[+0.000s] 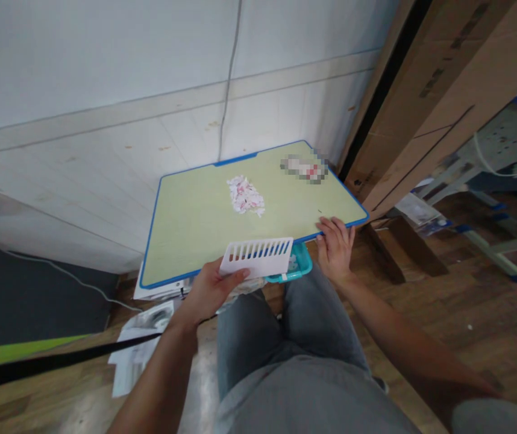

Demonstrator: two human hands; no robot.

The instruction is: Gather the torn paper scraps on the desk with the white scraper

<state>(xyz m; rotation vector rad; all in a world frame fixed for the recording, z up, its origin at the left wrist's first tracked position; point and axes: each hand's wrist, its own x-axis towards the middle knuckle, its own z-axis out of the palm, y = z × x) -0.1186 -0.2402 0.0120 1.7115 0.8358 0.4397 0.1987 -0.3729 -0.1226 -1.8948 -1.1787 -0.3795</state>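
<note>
My left hand [208, 292] is closed on a white slotted plastic panel [263, 268] at the front edge of a pale green desk [190, 220] with a blue rim. The thumb lies across the panel's near face, and a row of slots runs along its upper part. My right hand [336, 250] rests at the desk's front right edge, fingers stretched out on the top and holding nothing. A heap of white and pink scraps [246, 196] lies mid-desk. Under the front edge, a teal plastic basket [304, 262] with pale bits inside is partly hidden by the panel.
A pixelated item [304, 167] lies at the desk's back right. Tall cardboard [403, 102] stands along the right side, and a white wall [105, 66] with a hanging cable [229, 78] rises behind. White objects [138, 343] sit on the floor at left.
</note>
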